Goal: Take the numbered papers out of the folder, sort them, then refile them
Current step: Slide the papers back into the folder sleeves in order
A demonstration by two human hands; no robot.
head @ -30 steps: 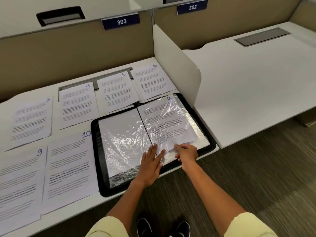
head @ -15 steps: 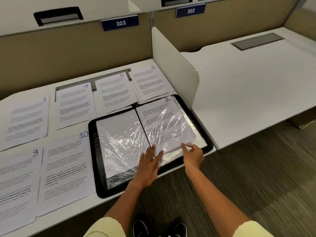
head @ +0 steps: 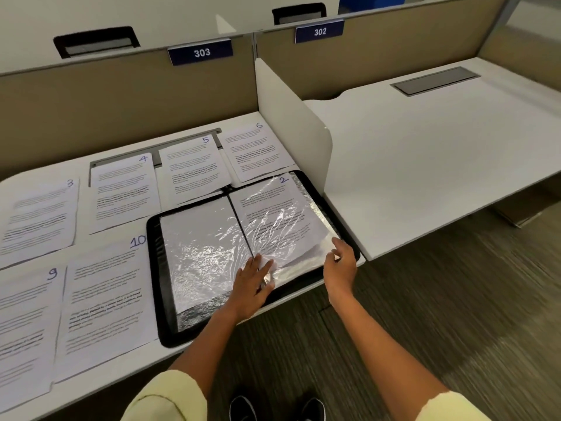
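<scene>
While your left hand lies flat with straight fingers on the near edge of the open folder, close to its spine, your right hand sits apart from it at the near right corner of sheet 2. Its fingers are loosely curled there; whether they pinch the plastic sleeve or only touch it, you cannot tell from this view.

Sheet 2 lies in the right-hand sleeve, ahead of both hands, with its near edge slightly skewed against the pocket. The left-hand sleeve looks filled with a blank-faced page. Sheets 3, 4, 5, 6, 9 and 10 wait on the worktop, left of and beyond your left hand.

Risks, judged:
- The sleeve film is crinkled; pushing the skewed sheet further may buckle or crease it.
- The folder overhangs the worktop edge near your hands; easing the left-hand pressure could let it slide or tip off.
- Sheets 9 and 10 lie close to your left forearm; a sweep could disorder them.
</scene>
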